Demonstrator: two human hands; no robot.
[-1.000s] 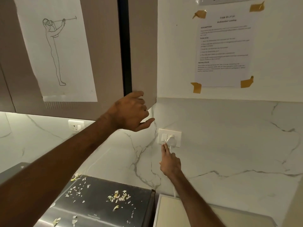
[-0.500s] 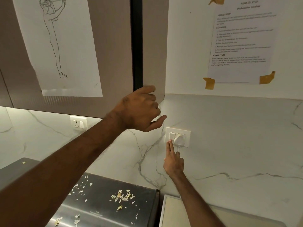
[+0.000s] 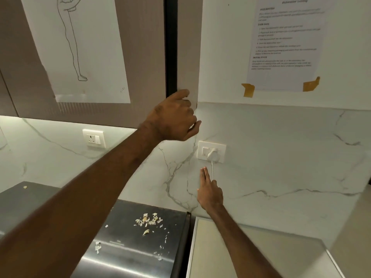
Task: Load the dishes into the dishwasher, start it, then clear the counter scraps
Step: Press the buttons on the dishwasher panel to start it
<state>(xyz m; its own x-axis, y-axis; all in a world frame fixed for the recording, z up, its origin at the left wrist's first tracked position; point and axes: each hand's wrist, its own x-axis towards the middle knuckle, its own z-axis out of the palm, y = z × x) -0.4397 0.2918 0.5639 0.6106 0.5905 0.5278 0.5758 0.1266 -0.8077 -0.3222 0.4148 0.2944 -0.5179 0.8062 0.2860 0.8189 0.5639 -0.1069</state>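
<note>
View from a head camera down 2 bare arms reaching toward a marble wall (image 3: 281, 157). The right hand (image 3: 209, 191) is open – 2 straight fingers (image 3: 203, 173) point up just below a white switch-and-socket plate (image 3: 202, 145), apart from it, beside the white cord (image 3: 212, 169) hanging from its plug (image 3: 213, 154). The left hand (image 3: 172, 117) is raised with curled fingers at the lower corner of a brown cabinet (image 3: 144, 57); whether it grips the edge cannot be told. Pale food scraps (image 3: 148, 219) lie scattered on a steel top (image 3: 124, 257) below – neither hand is near them.
</note>
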